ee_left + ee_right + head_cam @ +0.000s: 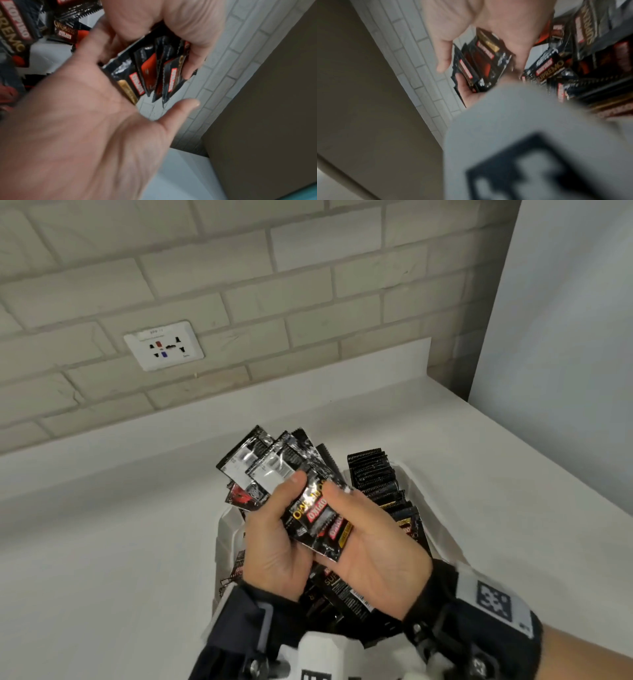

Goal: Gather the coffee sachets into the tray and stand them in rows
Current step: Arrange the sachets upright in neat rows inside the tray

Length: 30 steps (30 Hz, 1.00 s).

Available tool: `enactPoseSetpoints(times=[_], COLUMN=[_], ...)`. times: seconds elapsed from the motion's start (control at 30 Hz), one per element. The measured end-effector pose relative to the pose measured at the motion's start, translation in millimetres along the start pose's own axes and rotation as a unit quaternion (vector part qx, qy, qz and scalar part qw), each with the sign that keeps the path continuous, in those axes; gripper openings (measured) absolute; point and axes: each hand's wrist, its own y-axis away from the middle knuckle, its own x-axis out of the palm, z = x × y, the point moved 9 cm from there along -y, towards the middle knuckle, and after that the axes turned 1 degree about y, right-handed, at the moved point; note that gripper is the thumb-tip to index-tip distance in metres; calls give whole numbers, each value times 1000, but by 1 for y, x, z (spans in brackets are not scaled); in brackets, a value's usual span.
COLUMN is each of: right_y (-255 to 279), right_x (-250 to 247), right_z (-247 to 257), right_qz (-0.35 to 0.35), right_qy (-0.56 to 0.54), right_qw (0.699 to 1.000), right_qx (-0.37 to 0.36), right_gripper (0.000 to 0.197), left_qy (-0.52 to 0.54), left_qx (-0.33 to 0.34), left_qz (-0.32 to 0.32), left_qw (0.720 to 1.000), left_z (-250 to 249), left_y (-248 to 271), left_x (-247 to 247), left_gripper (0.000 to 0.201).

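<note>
Both hands hold one fanned bundle of black coffee sachets [310, 508] above the white tray [224, 542]. My left hand [274, 542] cups the bundle from the left, thumb on top. My right hand [373, 553] grips it from the right, thumb pressing the front sachet. In the left wrist view the bundle [150, 70] sits between my left palm [85, 121] and my right hand [180, 20]. The right wrist view is blurred but shows the bundle [481, 60]. A row of sachets [371, 470] stands at the tray's far right. Loose sachets [342, 594] lie under my hands.
The tray stands on a white counter [102, 542] against a pale brick wall with a power outlet [164, 345]. A white panel [565, 337] rises at the right, past the counter's right edge.
</note>
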Motion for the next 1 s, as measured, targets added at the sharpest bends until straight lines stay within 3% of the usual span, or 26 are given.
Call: enactPoseSetpoints(times=[0.1,0.2,0.37,0.47,0.53,0.6,0.73,0.8,0.87,0.97,1.0], right_y=[-2,-2,-1,-1,-1,-1,-4,-4,-2,0,-1], right_x=[-9,-13,-21,-23,-27,-28,-39,-44,-44,-32,-29], right_z=[6,6,3,9,14,19,23,25,26,24,22], right_qz=[-70,-97,-89,-69,-81,-91,-116,-121,-119,-96,-91], right_qy=[37,62,25,46,82,111,121,135,170,206,205], right_qw=[997,993,996,996,993,989,985,983,977,971,971], right_qx=[-22,-23,-19,-32,-39,-42,-35,-38,-49,-72,-77], right_gripper=[70,67,28,39,41,42,51,56,55,48,47], left_qy=[-53,-100,-163,-203,-216,-224,-238,-276,-355,-504,-521], left_qx=[45,58,56,69,74,78,137,176,185,146,134], left_qz=[-1,-8,-8,29,59,70,32,14,22,62,63], left_qw=[998,993,985,976,972,969,961,945,916,849,841], left_z=[-5,-6,-3,-7,-9,-12,-38,-60,-70,-52,-44], left_y=[4,5,4,4,6,5,-3,-5,-4,-3,-2], left_x=[0,-1,-5,1,7,8,-6,-9,-4,10,11], left_gripper=[22,23,36,25,29,44,107,101,78,56,53])
